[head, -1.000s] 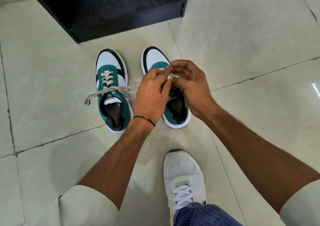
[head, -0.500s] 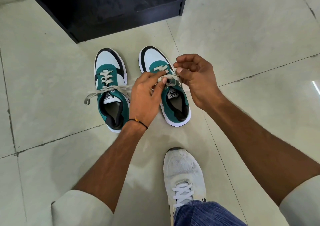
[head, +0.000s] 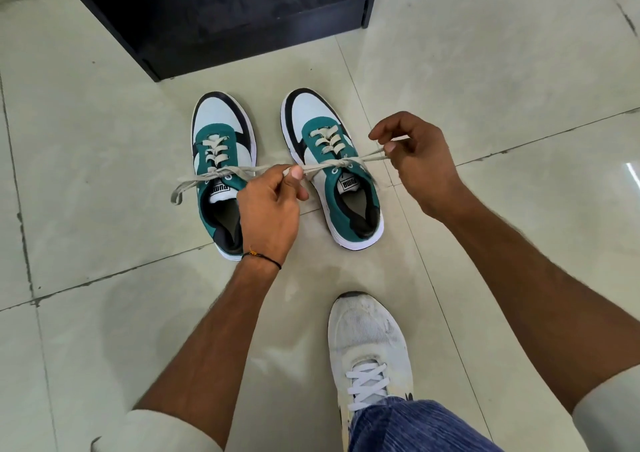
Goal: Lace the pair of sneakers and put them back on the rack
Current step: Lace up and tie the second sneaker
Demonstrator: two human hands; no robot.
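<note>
Centre of frame, on the pale tiled floor [head: 104, 112]: the green-and-white pair stands side by side but not touching, toes toward the top of the frame.

Frame-right sneaker [head: 311, 112]: the lower eyelets are crossed and threaded. Its lace [head: 337, 164] makes a single crossing over the tongue and runs out taut to both sides.

Left hand [head: 268, 216]: thumb and forefinger pinch the frame-left end of that lace, with the remaining fingers curled under. The hand sits between the two sneakers and covers part of the heel side of the frame-left one.

Right hand [head: 422, 171]: fingertips pinch the other end, held above the floor just right of the sneaker.

Frame-left sneaker [head: 221, 122]: the other lace [head: 194, 178] is threaded and crossed once over the tongue. One loose end trails onto the floor toward frame left. The opposite end runs toward my left hand, and I cannot tell whether they touch.

Rack [head: 242, 18]: black, at top centre of the frame, just beyond the toes. Both sneakers are on the floor in front of it.

Other notes: a dark thread [head: 263, 259] is round my left wrist. At lower right are my own white shoe [head: 367, 340] and a blue trouser leg [head: 408, 427].
</note>
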